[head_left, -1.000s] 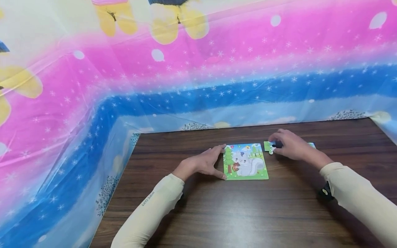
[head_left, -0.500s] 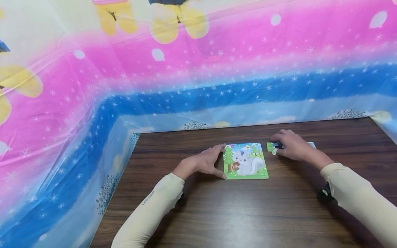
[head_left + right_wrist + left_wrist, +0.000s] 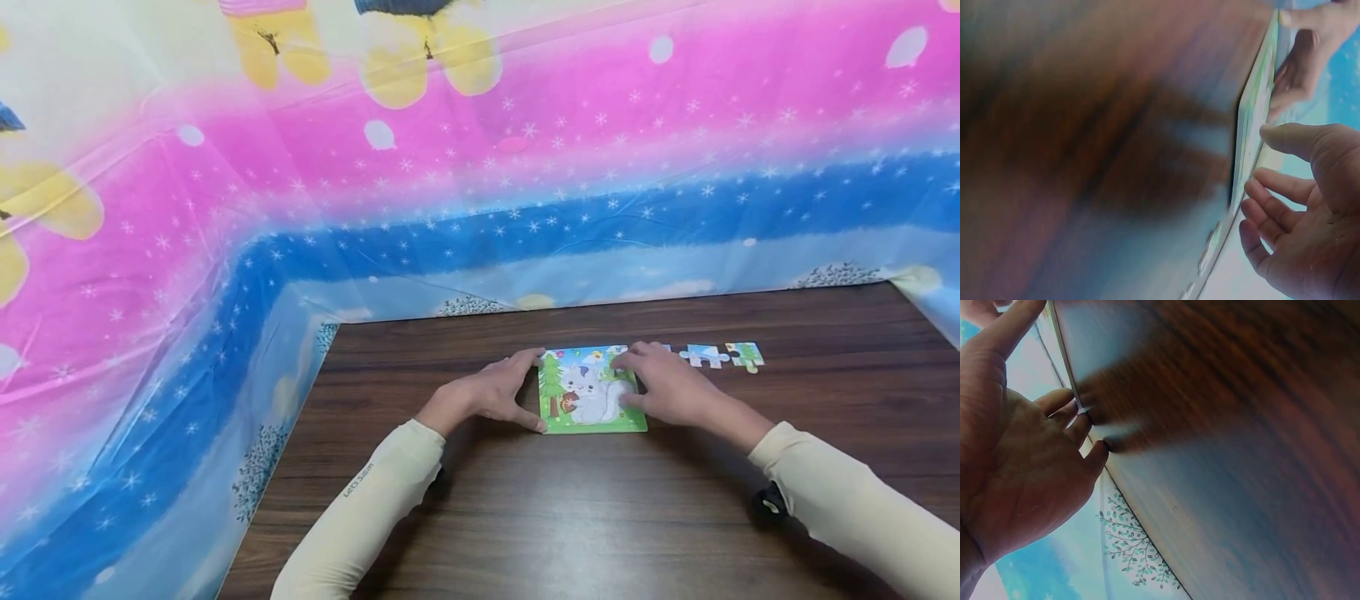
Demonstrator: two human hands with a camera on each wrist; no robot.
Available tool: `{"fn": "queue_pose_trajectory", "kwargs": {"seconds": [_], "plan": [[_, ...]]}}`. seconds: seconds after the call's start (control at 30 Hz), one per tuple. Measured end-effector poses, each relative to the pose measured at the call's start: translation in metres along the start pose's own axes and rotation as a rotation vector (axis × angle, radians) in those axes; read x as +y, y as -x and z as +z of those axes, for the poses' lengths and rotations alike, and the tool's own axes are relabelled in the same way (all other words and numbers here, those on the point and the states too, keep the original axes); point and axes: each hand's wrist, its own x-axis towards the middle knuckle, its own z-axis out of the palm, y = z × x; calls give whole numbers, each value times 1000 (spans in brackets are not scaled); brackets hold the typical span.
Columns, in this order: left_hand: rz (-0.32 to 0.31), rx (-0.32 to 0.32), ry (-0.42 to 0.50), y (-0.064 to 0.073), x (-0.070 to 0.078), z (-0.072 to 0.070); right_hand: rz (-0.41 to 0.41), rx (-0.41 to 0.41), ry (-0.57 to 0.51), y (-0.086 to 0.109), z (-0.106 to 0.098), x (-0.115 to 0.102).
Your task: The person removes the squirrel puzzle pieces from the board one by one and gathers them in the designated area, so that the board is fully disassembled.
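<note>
A square puzzle board (image 3: 592,412) with a grey-white squirrel picture lies flat on the dark wooden table. My left hand (image 3: 495,390) spans the board's left edge, a fingertip at the far corner and the thumb at the near one. Over the board's right side reaches my right hand (image 3: 667,383), thumb and fingers apart. Nothing shows between them in the right wrist view, where the board (image 3: 1252,125) appears thick, like stacked layers. Beyond this hand, a row of jigsaw pieces includes a light blue one (image 3: 705,357) and a green one (image 3: 746,354); the row's left end is partly hidden.
The brown wooden table (image 3: 570,517) runs up to a hanging cloth (image 3: 480,192) in pink, blue and white, along its back and left side. A black strap device (image 3: 770,504) sits at the right wrist.
My right hand has left the jigsaw pieces and moved left onto the board's right side, uncovering more of the row. The left hand stays at the board's left edge.
</note>
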Motion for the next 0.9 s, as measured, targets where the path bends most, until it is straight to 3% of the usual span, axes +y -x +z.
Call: {"fn": "queue_pose_trajectory", "kwargs": {"seconds": [0.2, 0.47, 0.7, 0.9], "plan": [[4, 3, -3, 1, 0, 0, -9, 0, -2, 2, 7, -3], [110, -53, -96, 3, 6, 0, -22, 6, -29, 5, 8, 1], [115, -77, -104, 6, 7, 0, -21, -6, -74, 2, 8, 0], [116, -74, -120, 2, 8, 0, 2, -81, -163, -4, 8, 6]]}}
